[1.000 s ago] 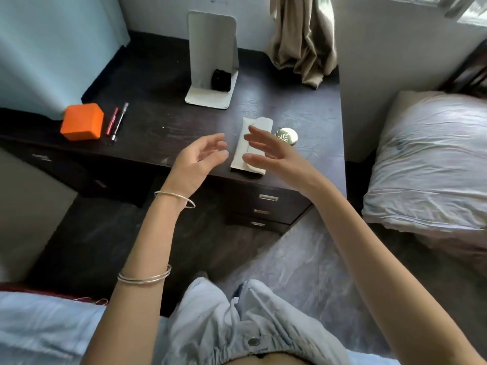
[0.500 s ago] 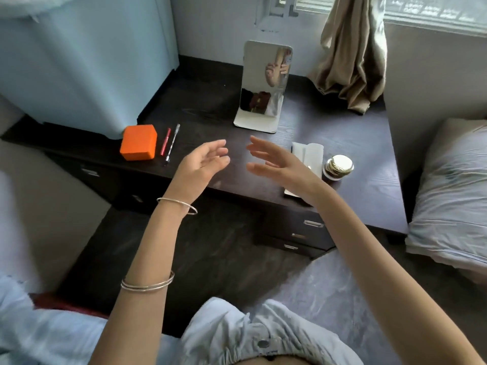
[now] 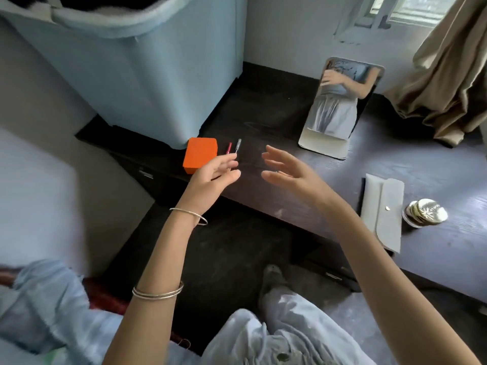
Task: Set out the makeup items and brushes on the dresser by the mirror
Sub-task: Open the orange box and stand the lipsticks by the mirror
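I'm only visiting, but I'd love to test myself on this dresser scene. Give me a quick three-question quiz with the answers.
1. True or false: the left hand grips the orange box.
2. What lies right beside the gold-lidded jar: A) the grey pouch, B) the mirror, C) the red pencil?
3. Fill in: both hands hold ____; the right hand has straight fingers.

Key: 1 false, it is open and empty. 2 A. 3 nothing.

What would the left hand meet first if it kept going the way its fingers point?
Probably the thin silver-tipped pencil and the red pencil beside it, lying past the left hand fingertips on the dark wooden dresser. Depth is unclear; the hand may pass above them.
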